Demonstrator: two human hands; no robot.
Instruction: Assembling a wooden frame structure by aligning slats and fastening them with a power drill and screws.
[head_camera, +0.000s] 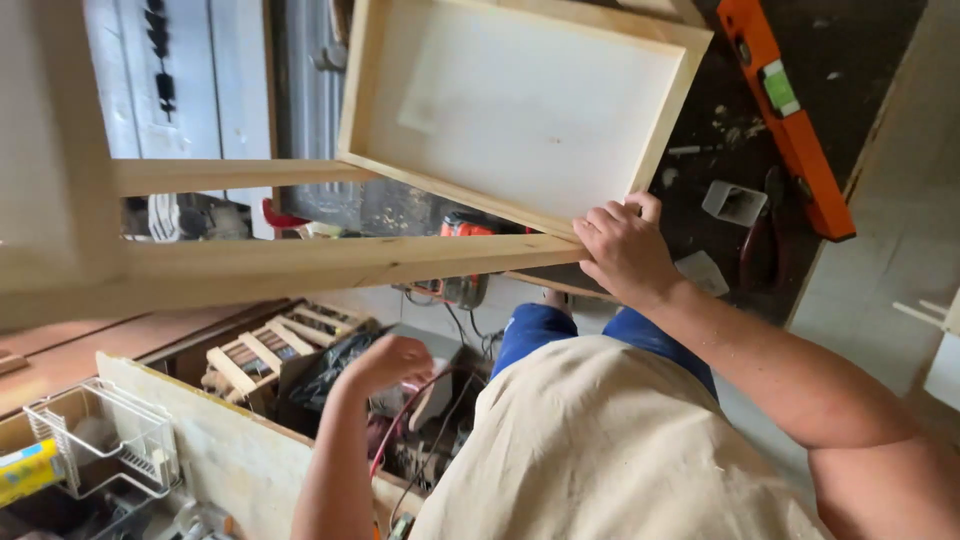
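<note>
My right hand (625, 250) grips the near corner of a shallow pale wooden drawer box (520, 100), where that corner meets the end of a long wooden frame rail (300, 265). The thumb and fingers wrap over the box's edge. The box is tilted, with its plain bottom panel facing me. My left hand (388, 362) hangs lower down with its fingers curled, over a black bag (330, 370) in a cluttered bin. Whether it holds anything is hidden. A beige shirt and blue trousers fill the lower middle.
An orange spirit level (790, 120), red pliers (760, 240) and a small clear container (735, 200) lie on the dark surface at the right. A slatted wooden crate (265, 350), a clear organiser (110, 435), a plywood board (230, 455) and an orange power tool (465, 228) are nearby.
</note>
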